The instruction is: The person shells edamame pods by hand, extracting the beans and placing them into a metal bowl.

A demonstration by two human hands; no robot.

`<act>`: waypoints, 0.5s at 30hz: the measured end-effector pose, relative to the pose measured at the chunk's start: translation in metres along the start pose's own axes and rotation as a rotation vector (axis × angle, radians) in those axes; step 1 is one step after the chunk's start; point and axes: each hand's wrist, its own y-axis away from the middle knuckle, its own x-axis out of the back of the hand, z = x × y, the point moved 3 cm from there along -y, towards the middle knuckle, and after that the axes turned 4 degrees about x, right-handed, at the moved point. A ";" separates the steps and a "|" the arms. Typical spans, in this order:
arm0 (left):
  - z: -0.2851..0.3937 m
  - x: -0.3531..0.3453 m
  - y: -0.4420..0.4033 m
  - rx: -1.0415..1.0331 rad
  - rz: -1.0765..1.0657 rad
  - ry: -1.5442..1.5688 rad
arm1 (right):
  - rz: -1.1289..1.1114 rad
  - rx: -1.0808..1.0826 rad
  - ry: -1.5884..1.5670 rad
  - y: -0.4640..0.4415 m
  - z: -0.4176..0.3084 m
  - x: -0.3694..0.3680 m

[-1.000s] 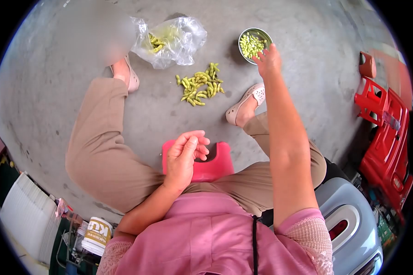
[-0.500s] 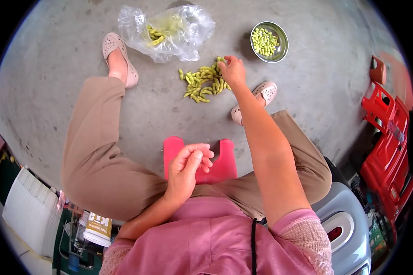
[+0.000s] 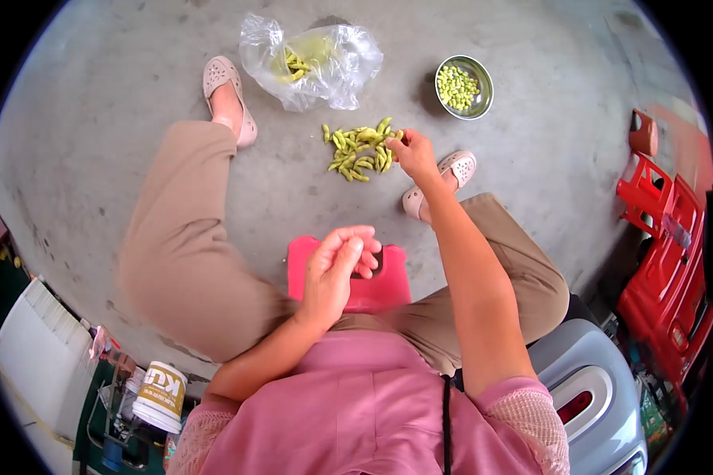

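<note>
A loose pile of green edamame pods (image 3: 356, 150) lies on the floor in front of me. At the pile's right edge, my right hand (image 3: 417, 157) pinches an edamame pod (image 3: 399, 135) between thumb and fingers. My left hand (image 3: 339, 265) is held above my lap, its fingers loosely curled and apart, with nothing visible in it. Beyond the right hand stands a round metal bowl (image 3: 483, 108), partly filled with shelled green beans (image 3: 456, 88). A clear plastic bag (image 3: 337, 87) with more pods inside lies behind the pile.
My shoes (image 3: 228, 83) rest either side of the pile on the grey concrete floor (image 3: 135, 87). A pink stool (image 3: 372, 294) is below my left hand. Red plastic chairs (image 3: 665, 269) and a grey plastic container (image 3: 590, 380) are at right; a white tub (image 3: 160, 396) is at lower left.
My right hand has drawn back slightly from the far side of the pile and now pinches a pod at its right edge. My left hand stays loosely curled. The view has shifted slightly.
</note>
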 end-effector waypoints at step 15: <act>-0.008 -0.002 0.011 -0.148 -0.145 -0.336 | -0.267 -0.057 -0.854 0.210 -0.091 0.049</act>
